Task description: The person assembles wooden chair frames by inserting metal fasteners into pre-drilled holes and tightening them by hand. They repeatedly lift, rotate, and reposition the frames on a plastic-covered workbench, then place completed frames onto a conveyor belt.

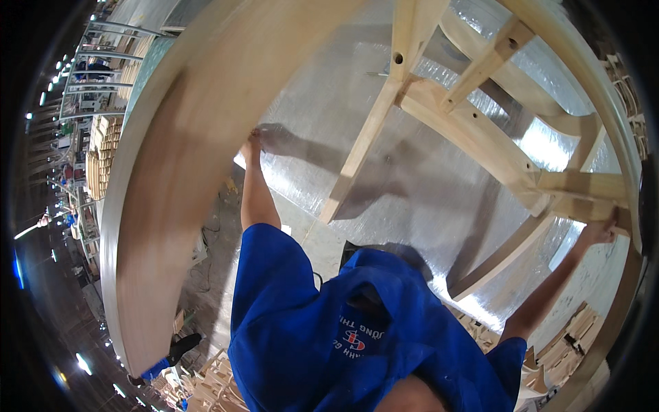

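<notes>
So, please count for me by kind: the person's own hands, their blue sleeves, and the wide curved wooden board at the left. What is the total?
Hands: 2
Blue sleeves: 2
Wide curved wooden board: 1
Total: 5

This is a woodworking shop, by the look a large furniture factory: an unfinished chair-like wooden frame [470, 141] fills the foreground, stacked wood pieces [103, 154] and a metal rack [118, 54] stand leftward, curved wooden parts [220, 384] lie below, and many bright lamps [83, 364] dot the dark hall.
</notes>
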`<state>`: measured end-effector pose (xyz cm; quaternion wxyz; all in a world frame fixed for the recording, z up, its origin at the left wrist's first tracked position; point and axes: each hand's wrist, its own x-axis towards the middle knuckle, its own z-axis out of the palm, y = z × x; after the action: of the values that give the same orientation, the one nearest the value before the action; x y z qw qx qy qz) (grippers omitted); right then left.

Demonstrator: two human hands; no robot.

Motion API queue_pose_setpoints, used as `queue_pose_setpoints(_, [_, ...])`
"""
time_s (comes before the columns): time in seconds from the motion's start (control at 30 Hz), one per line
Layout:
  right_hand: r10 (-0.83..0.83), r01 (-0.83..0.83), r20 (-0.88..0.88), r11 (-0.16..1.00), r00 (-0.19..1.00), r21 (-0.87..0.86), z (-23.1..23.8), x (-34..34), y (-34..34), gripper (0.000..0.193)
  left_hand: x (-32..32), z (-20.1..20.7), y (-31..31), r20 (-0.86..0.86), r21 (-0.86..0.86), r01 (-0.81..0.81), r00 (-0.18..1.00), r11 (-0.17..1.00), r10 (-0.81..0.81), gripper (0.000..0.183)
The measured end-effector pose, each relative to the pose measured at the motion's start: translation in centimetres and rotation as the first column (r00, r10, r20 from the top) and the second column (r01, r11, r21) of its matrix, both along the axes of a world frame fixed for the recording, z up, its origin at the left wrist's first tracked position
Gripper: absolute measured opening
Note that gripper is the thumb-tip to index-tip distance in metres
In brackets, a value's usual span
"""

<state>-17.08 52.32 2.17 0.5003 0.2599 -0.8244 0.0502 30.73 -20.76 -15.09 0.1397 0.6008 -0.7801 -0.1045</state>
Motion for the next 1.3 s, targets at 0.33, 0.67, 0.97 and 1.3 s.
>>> queue_pose_setpoints(0.33, [0.142, -0.122, 0.017, 0.9, 0.99, -0.418, 3.9, 13.9, -10.0, 0.011, -3.6, 12.1, 15.8, -0.633, -0.16, 0.353, 0.68, 0.922, -0.37, 0.01])
queue_pose_setpoints(0.67, [0.831, 0.047, 0.497, 0.502, 0.249, -0.863, 6.3, 24.6, -14.5, 0.024, -16.9, 19.2, 43.9, -0.662, -0.268, 0.935, -0.002, 0.233, -0.75, 0.026])
queue_pose_setpoints(0.97, [0.489, 0.113, 0.444, 0.567, 0.751, -0.816, 9.1, 21.5, -3.5, 0.015, -25.4, 19.1, 46.1, -0.981, 0.029, 0.95, 0.087, 0.311, -0.174, 0.021])
queue_pose_setpoints(1.3, [0.276, 0.083, 0.483, 0.798, 0.831, -0.598, 4.8, 15.0, -3.2, 0.012, -34.0, 14.0, 44.4, -0.975, -0.137, 0.956, -0.083, 0.258, -0.208, 0.009])
